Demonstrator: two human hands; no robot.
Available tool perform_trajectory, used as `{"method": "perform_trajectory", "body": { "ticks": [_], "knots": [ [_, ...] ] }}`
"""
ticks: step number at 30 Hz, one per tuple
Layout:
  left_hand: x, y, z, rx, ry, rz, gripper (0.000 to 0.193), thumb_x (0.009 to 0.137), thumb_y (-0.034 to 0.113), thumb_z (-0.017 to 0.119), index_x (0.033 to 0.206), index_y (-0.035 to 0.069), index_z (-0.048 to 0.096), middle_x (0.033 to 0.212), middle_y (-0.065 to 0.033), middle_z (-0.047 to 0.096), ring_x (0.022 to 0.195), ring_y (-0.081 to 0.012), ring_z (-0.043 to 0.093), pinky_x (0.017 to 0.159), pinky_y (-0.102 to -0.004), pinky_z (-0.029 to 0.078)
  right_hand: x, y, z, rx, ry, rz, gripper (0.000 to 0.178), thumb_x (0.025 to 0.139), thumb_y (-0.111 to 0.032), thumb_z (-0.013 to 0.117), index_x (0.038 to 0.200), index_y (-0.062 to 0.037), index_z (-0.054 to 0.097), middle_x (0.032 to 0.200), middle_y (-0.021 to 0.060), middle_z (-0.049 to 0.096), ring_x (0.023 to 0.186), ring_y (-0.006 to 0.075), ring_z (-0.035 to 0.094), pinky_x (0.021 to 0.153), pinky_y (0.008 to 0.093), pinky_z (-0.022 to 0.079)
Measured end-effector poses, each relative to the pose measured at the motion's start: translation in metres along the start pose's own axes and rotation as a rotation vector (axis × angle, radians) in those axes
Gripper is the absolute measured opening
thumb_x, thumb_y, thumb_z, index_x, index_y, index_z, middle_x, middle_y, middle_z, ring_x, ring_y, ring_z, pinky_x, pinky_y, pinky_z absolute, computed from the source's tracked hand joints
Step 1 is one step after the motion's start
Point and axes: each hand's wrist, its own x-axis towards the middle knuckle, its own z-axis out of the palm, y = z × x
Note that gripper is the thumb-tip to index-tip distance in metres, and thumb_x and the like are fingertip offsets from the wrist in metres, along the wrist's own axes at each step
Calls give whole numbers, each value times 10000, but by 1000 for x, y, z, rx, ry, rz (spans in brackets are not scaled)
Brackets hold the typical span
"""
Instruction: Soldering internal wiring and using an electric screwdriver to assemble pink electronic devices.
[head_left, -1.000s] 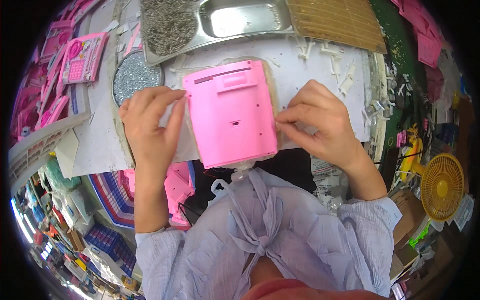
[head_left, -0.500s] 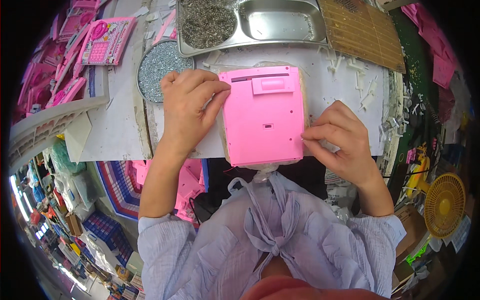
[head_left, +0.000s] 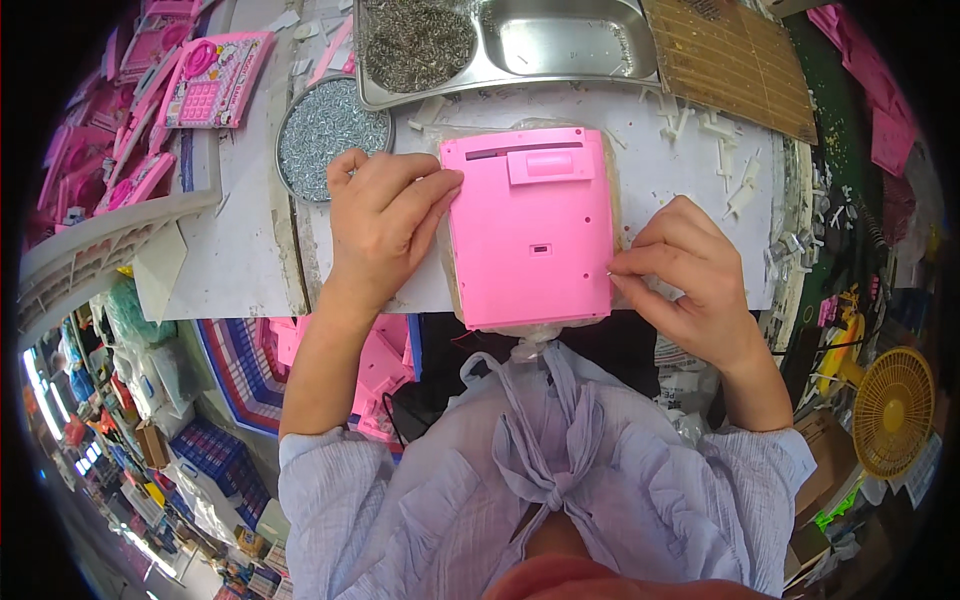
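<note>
A pink plastic toy case (head_left: 530,225) lies back side up on a clear plastic-wrapped pad (head_left: 530,126), with a slot, a raised rectangular tab and several small screw holes showing. My left hand (head_left: 385,225) is closed, its thumb and fingertips pinching the case's upper left edge. At the lower right edge of the case, my right hand (head_left: 690,285) is closed in a pinch. A tiny silvery screw (head_left: 609,272) shows at those fingertips, mostly hidden. Beside my left hand stands a round dish (head_left: 280,172) full of small silver screws.
A steel divided tray (head_left: 560,75) at the back holds darker screws in one compartment. Cardboard (head_left: 735,65) lies right of it, white plastic parts (head_left: 742,190) nearby. Pink toy phones (head_left: 215,85) pile up at left. Below the table edge sits a basket (head_left: 240,375); a yellow fan (head_left: 893,412) stands right.
The case appears shifted very slightly right and up, and my right hand with it. Both hands keep the same pinched pose.
</note>
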Motion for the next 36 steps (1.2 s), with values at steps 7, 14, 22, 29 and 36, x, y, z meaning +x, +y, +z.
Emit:
{"method": "perform_trajectory", "body": {
  "ticks": [7, 14, 22, 29, 36],
  "knots": [
    [-13, -39, -10, 125, 163, -322, 185, 857, 142, 753, 1038, 100, 756, 993, -65, 706, 888, -226, 656, 820, -386, 444, -5, 0, 4, -129, 13, -44, 216, 691, -33, 812, 875, -67, 704, 837, 56, 619, 769, 259, 578, 657, 365, 472],
    [-24, -69, -22, 123, -32, -520, 143, 882, 248, 747, 883, 105, 762, 979, -8, 707, 875, -223, 665, 851, -402, 414, 1, 2, 9, -158, -61, -132, 272, 664, -14, 813, 913, -70, 718, 847, 47, 631, 783, 262, 584, 661, 367, 467],
    [-28, -72, -7, 304, 6, -449, 185, 947, 272, 671, 902, 98, 713, 940, -34, 689, 894, -252, 651, 879, -449, 399, 11, -5, 9, -356, -279, -213, 243, 653, -117, 778, 885, -78, 714, 897, 28, 627, 912, 252, 591, 762, 387, 484],
    [-24, -88, -14, 271, 21, -387, 206, 953, 212, 698, 841, 43, 658, 736, -100, 581, 649, -221, 565, 696, -318, 424, 13, -17, -3, -512, -355, -283, 287, 655, -113, 756, 936, -70, 720, 918, 21, 631, 970, 252, 591, 846, 392, 493],
    [-23, -50, -29, -6, 142, -394, 108, 905, 156, 740, 906, 50, 716, 868, -52, 722, 722, -197, 635, 694, -326, 469, 45, 32, -66, -285, 529, -208, 188, 869, -57, 760, 1013, -19, 644, 870, 58, 641, 700, 145, 570, 675, 297, 483]
  ]
}}
